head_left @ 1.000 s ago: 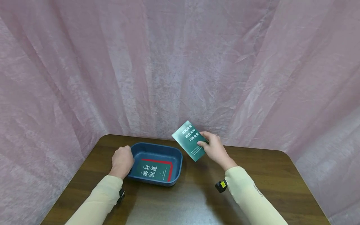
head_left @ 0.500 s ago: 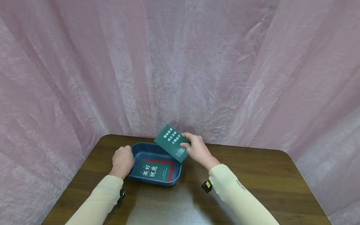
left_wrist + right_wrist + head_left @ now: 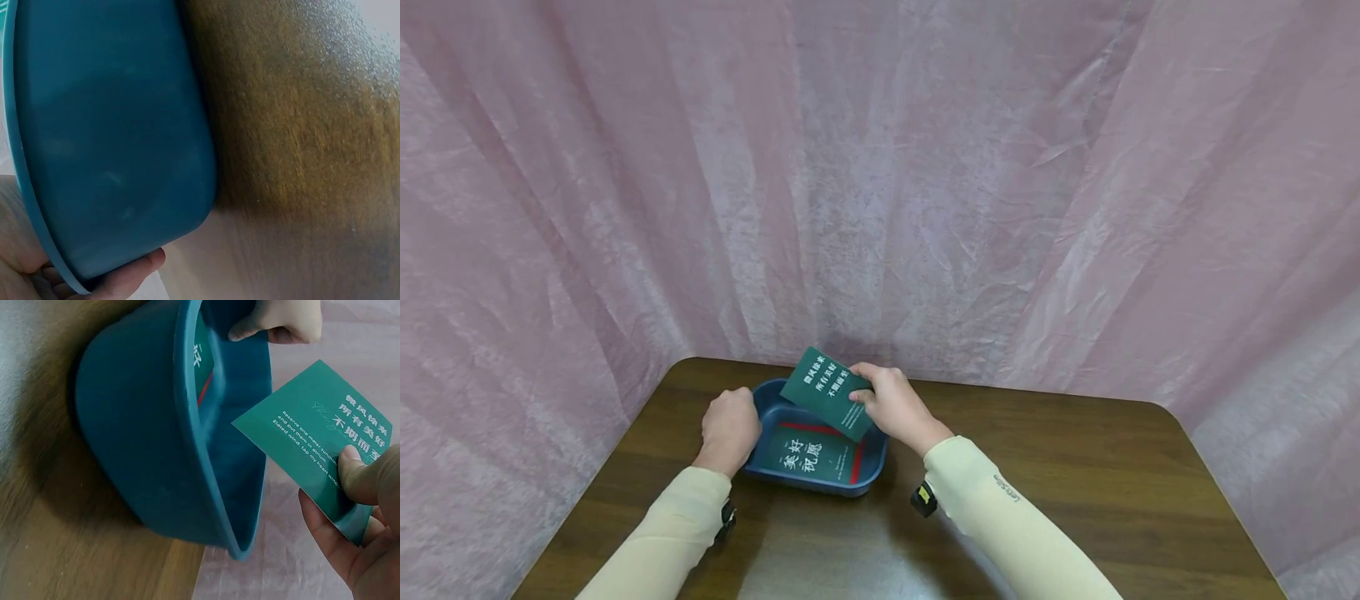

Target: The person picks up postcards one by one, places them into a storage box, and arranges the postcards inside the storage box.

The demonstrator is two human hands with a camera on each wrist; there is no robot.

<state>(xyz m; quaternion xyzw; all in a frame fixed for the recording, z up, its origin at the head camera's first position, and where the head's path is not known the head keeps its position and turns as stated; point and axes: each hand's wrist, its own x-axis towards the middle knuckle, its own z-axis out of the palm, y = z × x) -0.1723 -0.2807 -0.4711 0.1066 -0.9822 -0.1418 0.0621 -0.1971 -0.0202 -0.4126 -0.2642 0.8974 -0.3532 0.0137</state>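
Observation:
My right hand [image 3: 895, 406] pinches a green greeting card [image 3: 824, 385] with white writing, thumb on its printed face and fingers behind. The card is tilted over the back right of a blue plastic basin [image 3: 801, 485]. In the right wrist view, the card [image 3: 294, 428] overlaps the basin's open side. Gripping the basin's left rim is my left hand [image 3: 731, 429]; the left wrist view has its thumb on the basin's outer wall [image 3: 119, 137]. Inside the basin lies another green card [image 3: 827, 464] with large white characters, a red strip showing along its back and right edges.
The basin stands on a brown wooden table [image 3: 1060, 467], towards its left. A pink velvet curtain [image 3: 880, 183] hangs close behind the table and along both sides. Black wrist devices [image 3: 923, 500] are worn at both sleeves.
My right hand has carried the card leftward and slightly lower, from right of the basin to over it. My left hand has stayed on the rim, and the basin has hardly moved.

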